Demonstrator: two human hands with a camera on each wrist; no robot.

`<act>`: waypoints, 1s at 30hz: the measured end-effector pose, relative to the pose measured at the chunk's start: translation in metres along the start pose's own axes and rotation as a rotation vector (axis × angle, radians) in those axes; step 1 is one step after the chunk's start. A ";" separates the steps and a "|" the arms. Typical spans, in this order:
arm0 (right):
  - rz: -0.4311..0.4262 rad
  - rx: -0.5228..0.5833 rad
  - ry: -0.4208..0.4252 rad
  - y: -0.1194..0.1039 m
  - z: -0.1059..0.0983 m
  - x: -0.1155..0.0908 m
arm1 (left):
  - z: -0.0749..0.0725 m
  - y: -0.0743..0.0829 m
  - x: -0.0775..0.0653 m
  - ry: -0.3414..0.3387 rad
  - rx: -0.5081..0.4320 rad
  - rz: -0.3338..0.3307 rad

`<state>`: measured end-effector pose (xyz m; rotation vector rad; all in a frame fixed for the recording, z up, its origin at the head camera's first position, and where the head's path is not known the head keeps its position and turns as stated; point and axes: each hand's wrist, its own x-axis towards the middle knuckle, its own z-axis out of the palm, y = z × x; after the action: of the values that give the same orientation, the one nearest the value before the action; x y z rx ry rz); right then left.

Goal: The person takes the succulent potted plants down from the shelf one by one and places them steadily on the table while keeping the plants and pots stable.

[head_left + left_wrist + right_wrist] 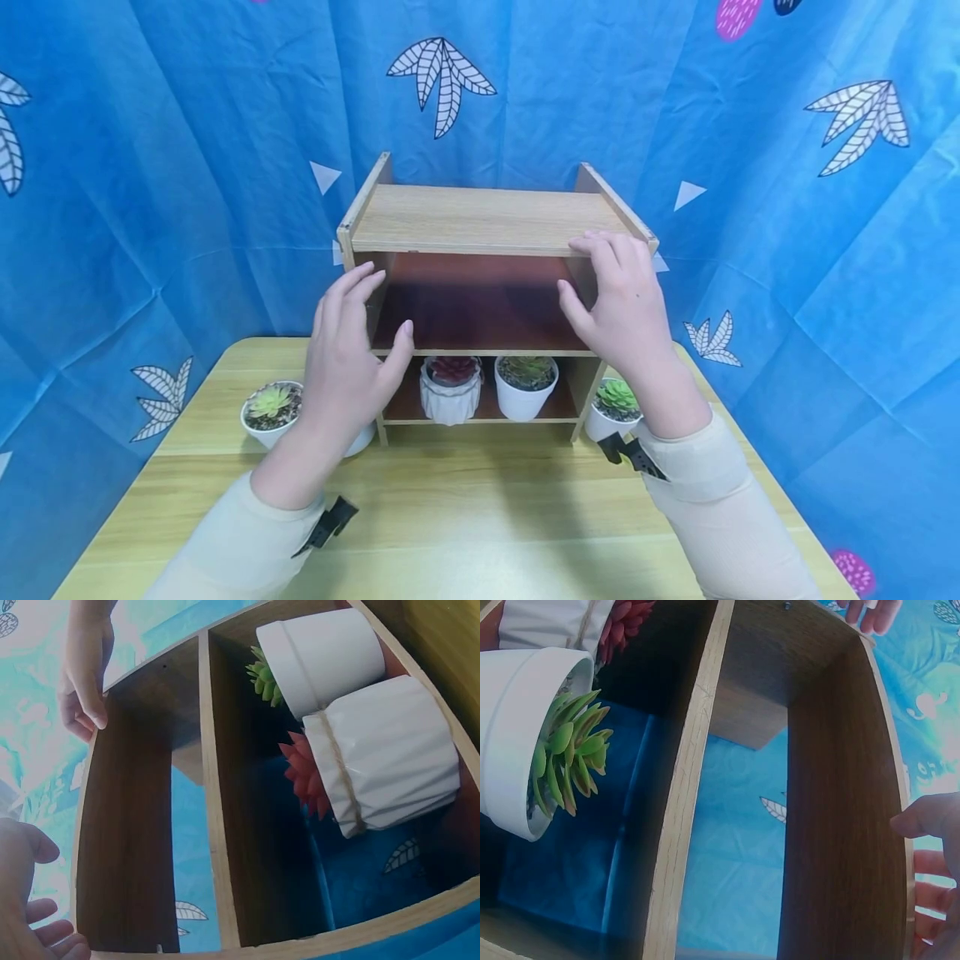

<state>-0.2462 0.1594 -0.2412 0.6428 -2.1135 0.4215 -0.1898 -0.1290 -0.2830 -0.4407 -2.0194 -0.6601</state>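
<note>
A small wooden shelf [480,221] stands on the table with a raised top board, a middle shelf and a bottom shelf. My left hand [348,358] is by its left side panel, fingers spread and holding nothing. At the right end of the top board, my right hand [626,300] has its fingertips right at the front edge, thumb apart and lower. On the bottom shelf sit a red succulent in a wrinkled white pot [452,392] and a green succulent in a smooth white pot [527,388]; twine around the wrinkled pot [390,757] shows in the left wrist view.
Left of the shelf is a potted pale green succulent [272,408], with another white pot [362,440] mostly hidden behind my left wrist. A bright green potted succulent [617,404] stands to the right, beside my sleeve. Blue patterned cloth [495,83] hangs around the wooden table [465,517].
</note>
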 end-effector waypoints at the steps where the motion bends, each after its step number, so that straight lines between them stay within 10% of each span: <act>1: 0.000 0.000 0.002 0.000 0.000 0.000 | 0.001 0.001 0.002 0.005 -0.006 0.013; 30: -0.004 -0.004 0.005 -0.001 0.000 0.000 | 0.018 0.005 0.037 0.042 0.127 0.241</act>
<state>-0.2456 0.1586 -0.2409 0.6431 -2.1077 0.4160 -0.2179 -0.1123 -0.2574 -0.5787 -1.9167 -0.3880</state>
